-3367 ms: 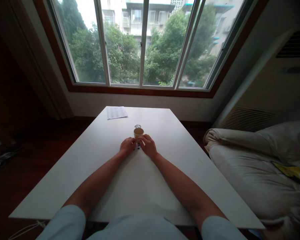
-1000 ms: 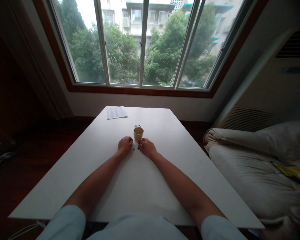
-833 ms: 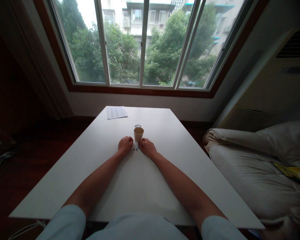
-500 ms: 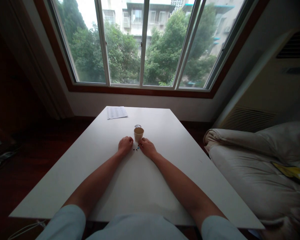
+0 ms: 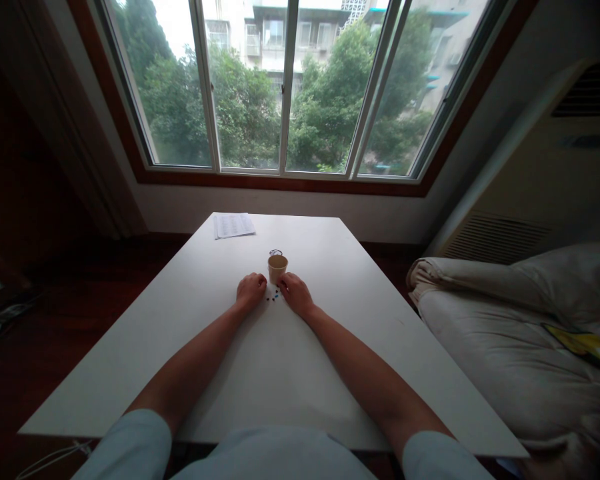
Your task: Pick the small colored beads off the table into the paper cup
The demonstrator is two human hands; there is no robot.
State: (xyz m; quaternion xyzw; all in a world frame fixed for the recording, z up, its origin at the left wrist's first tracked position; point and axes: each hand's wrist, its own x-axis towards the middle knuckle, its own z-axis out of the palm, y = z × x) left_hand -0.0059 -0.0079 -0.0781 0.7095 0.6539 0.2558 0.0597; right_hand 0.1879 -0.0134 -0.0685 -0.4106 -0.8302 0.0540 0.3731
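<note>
A small tan paper cup (image 5: 277, 268) stands upright on the white table, its mouth facing up. To its left my left hand (image 5: 251, 291) rests on the tabletop with fingers curled in; whatever may be inside is hidden. My right hand (image 5: 296, 293) lies at the cup's lower right, fingertips pinched together close to its base. I cannot tell whether they touch the cup or hold something tiny. Between the hands are several small dark pieces (image 5: 273, 299) and a blue one (image 5: 277, 296), too small to name.
Behind the cup lies a thin dark loop-shaped thing (image 5: 276, 253). Paper sheets (image 5: 234, 225) sit at the far left corner of the white table (image 5: 290, 373). A beige padded sofa (image 5: 480, 333) stands to the right, and a window (image 5: 280, 100) is beyond the table.
My right fingertips have shifted slightly up toward the cup's base, showing more of the small pieces. The left hand and the cup stay in place.
</note>
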